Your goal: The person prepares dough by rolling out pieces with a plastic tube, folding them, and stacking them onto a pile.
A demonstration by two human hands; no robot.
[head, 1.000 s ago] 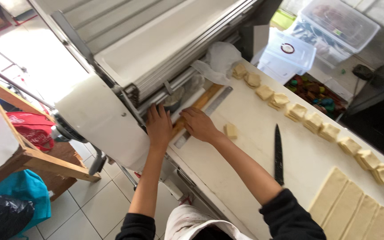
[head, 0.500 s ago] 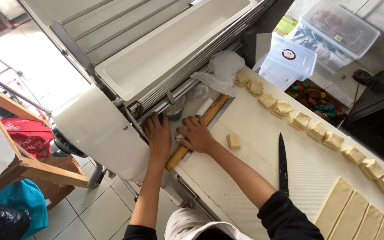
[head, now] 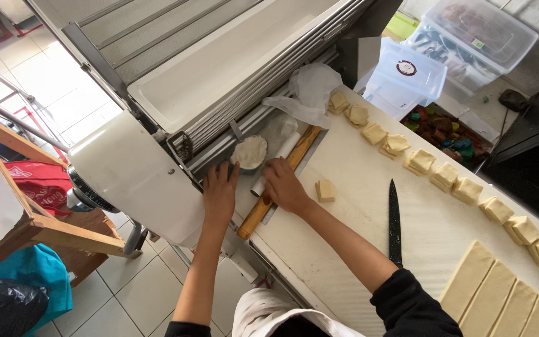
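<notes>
A black knife (head: 394,221) lies on the white work belt (head: 369,187), blade pointing far. A single dough square (head: 325,190) sits left of it. A row of folded dough squares (head: 444,175) runs along the far edge. Cut dough strips (head: 500,293) lie at the near right. Clear plastic containers (head: 469,37) stand far right. A teal bag (head: 26,274) rests on the floor tiles (head: 145,293), near left.

My one camera sits on my head and looks steeply down over my chest and both arms, close enough that my forearms fill the lower middle. My left hand (head: 219,190) and right hand (head: 285,186) lie near centre. The machine (head: 219,75) runs toward 11 o'clock, the table (head: 357,187) toward 3, floor tiles (head: 138,293) at 7.
</notes>
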